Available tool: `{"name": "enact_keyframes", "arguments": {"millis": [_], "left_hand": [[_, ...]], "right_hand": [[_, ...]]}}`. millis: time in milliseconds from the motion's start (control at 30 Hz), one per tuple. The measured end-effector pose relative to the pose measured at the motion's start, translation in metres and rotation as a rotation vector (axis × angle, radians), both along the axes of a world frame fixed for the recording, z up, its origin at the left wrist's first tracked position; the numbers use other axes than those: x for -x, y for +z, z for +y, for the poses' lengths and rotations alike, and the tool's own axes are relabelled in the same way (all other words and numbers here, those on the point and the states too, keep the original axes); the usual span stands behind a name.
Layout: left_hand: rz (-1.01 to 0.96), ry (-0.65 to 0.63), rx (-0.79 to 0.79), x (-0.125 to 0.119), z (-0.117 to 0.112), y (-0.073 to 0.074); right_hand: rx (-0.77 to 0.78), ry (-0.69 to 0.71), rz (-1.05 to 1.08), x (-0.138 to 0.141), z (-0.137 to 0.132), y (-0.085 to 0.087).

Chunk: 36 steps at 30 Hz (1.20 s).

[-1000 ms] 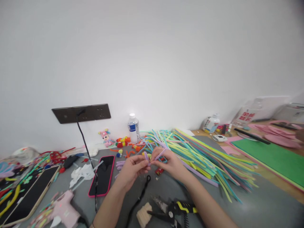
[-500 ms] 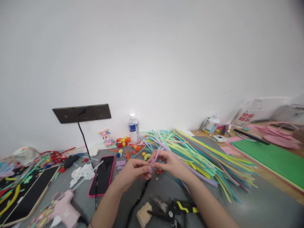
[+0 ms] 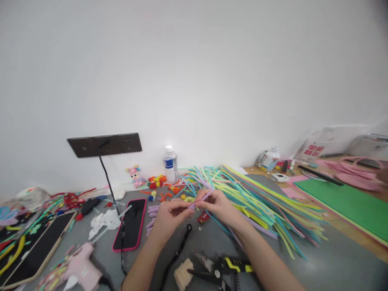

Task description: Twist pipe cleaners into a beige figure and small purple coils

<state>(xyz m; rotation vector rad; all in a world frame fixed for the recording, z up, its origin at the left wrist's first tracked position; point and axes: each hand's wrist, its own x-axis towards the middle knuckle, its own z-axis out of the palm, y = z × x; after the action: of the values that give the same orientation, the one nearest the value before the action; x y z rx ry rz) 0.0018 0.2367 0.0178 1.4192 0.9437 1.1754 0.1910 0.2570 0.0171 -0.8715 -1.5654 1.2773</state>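
Between my two hands is a short length of light purple pipe cleaner [image 3: 207, 195], slanting up to the right. My left hand [image 3: 173, 214] pinches its lower end with closed fingers. My right hand [image 3: 216, 205] grips it from the other side, thumb and fingers together; part of it is hidden by the fingers. Left of my left hand lie several bent purple pieces [image 3: 152, 211]. Beyond my right hand spreads a large bundle of pastel pipe cleaners [image 3: 260, 202]. Below the hands is a black cord with a small loop [image 3: 189, 227].
Black-and-yellow cutters [image 3: 218, 274] and a beige block [image 3: 183, 275] lie at the front. A pink glue gun [image 3: 83, 266] and a pink-edged phone [image 3: 130, 224] are to the left. A bottle [image 3: 171, 163] stands by the wall. Green sheets [image 3: 342, 206] lie at right.
Both hands have shifted slightly up and away from the black cord, whose loop now shows. The purple pipe cleaner has tilted from steep to a lower slant. More purple pieces are uncovered.
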Motion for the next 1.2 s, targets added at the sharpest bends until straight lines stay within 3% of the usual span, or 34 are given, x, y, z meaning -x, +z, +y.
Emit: {"name": "enact_keyframes", "arguments": {"millis": [400, 500, 633, 700, 800, 1033, 1200], "left_hand": [[0.05, 0.083, -0.107, 0.004, -0.007, 0.015], [-0.124, 0.095, 0.027, -0.002, -0.005, 0.012], [-0.484, 0.114, 0.308, -0.015, -0.005, 0.004], [-0.567, 0.087, 0.419, -0.019, -0.006, 0.003], [-0.563, 0.036, 0.494, -0.022, -0.007, 0.002], [-0.497, 0.018, 0.487, -0.02, -0.006, -0.007], [-0.459, 0.032, 0.489, -0.013, -0.001, -0.005]], "right_hand": [[-0.015, 0.021, 0.066, -0.001, -0.001, 0.0], [-0.115, -0.047, 0.109, 0.004, 0.0, -0.001], [-0.418, -0.186, 0.077, 0.009, -0.004, 0.003], [-0.559, -0.214, 0.0, 0.011, -0.007, 0.006], [-0.651, -0.214, -0.114, 0.011, -0.01, 0.007], [-0.721, -0.179, -0.264, 0.009, -0.01, 0.002], [-0.768, -0.138, -0.333, 0.006, -0.007, 0.002]]}}
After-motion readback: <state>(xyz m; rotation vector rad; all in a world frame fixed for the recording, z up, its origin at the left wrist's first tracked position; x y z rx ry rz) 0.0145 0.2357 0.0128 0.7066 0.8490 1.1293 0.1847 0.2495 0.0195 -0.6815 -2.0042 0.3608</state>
